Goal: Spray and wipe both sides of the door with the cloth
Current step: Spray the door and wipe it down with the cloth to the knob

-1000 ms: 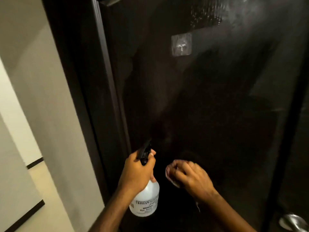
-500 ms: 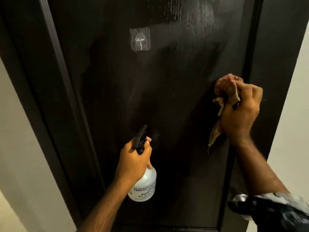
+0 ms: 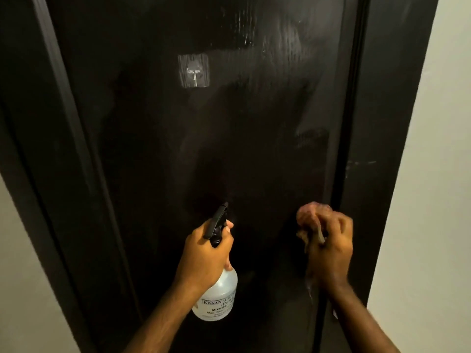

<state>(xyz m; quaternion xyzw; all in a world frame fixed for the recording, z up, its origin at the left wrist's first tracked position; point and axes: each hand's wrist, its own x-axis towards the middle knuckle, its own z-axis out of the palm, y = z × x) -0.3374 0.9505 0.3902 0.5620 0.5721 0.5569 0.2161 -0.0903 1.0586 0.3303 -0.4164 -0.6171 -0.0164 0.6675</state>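
A dark door (image 3: 229,149) fills the view, with wet streaks and spray drops on its upper right part. My left hand (image 3: 204,256) grips the neck of a clear spray bottle (image 3: 219,299) with a black trigger head, its nozzle pointing at the door. My right hand (image 3: 328,248) holds a bunched pinkish cloth (image 3: 311,217) against the door near its right edge, low in the view.
A clear adhesive hook (image 3: 193,70) is stuck on the door's upper middle. The dark door frame (image 3: 382,123) runs down both sides. Pale walls (image 3: 433,200) flank the frame on the right and the left.
My right hand has swept the cloth down the door's right side from higher up. The left hand with the bottle has stayed about where it was.
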